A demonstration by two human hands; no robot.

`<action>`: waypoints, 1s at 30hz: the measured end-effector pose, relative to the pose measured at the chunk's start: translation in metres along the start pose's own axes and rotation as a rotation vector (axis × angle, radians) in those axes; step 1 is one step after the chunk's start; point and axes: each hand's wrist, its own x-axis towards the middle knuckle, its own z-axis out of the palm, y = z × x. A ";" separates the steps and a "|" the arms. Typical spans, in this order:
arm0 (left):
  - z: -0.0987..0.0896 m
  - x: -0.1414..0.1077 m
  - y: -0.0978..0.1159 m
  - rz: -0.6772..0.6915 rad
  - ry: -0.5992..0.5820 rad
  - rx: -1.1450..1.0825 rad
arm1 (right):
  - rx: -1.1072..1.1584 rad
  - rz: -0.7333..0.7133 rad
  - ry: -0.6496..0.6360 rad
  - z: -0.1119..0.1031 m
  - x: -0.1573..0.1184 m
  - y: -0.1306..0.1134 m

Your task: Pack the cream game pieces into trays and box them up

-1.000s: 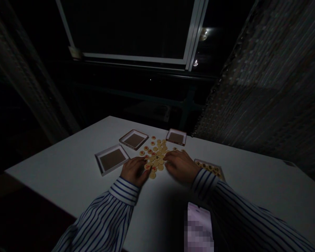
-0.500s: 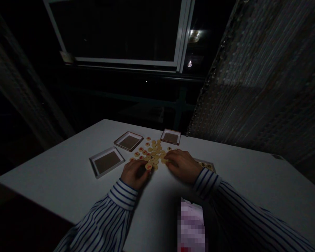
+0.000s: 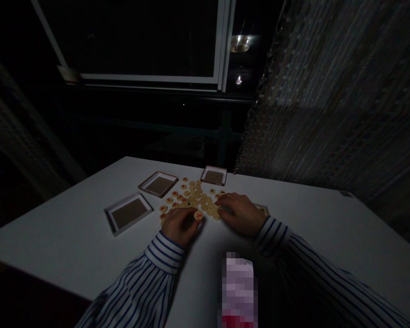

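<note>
My left hand [image 3: 181, 226] is closed on a round, pale xiangqi piece [image 3: 198, 215] with a red character facing up, pinched between thumb and fingers at the near edge of a spread of pieces. My right hand [image 3: 241, 213] rests palm down at the right side of the spread. Its thumb and index finger are apart, the fingertips touching or just over pale pieces [image 3: 217, 215]. Many xiangqi pieces [image 3: 193, 196] lie loose between and beyond the hands; some show red or black characters, others a plain side.
Two shallow trays stand left of the pieces, a grey-white one [image 3: 109, 222] and a brown-rimmed one [image 3: 169, 188]. Another tray [image 3: 223, 177] is behind them. A box of pieces [image 3: 262, 209] is partly hidden by my right hand. A blurred-out phone [image 3: 239, 287] lies near me on the white table [image 3: 314, 237].
The view has swung slightly right. My left hand has moved right along the pieces, still holding the red-marked one. My right hand has also shifted right over the table.
</note>
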 end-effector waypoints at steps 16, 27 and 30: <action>0.018 0.009 0.027 -0.046 -0.030 -0.058 | 0.094 0.104 0.086 -0.012 -0.017 0.021; 0.022 0.023 0.047 -0.083 -0.103 -0.103 | 0.153 0.141 0.127 -0.012 -0.024 0.029; 0.025 0.025 0.051 -0.091 -0.110 -0.143 | 0.168 0.159 0.124 -0.013 -0.025 0.032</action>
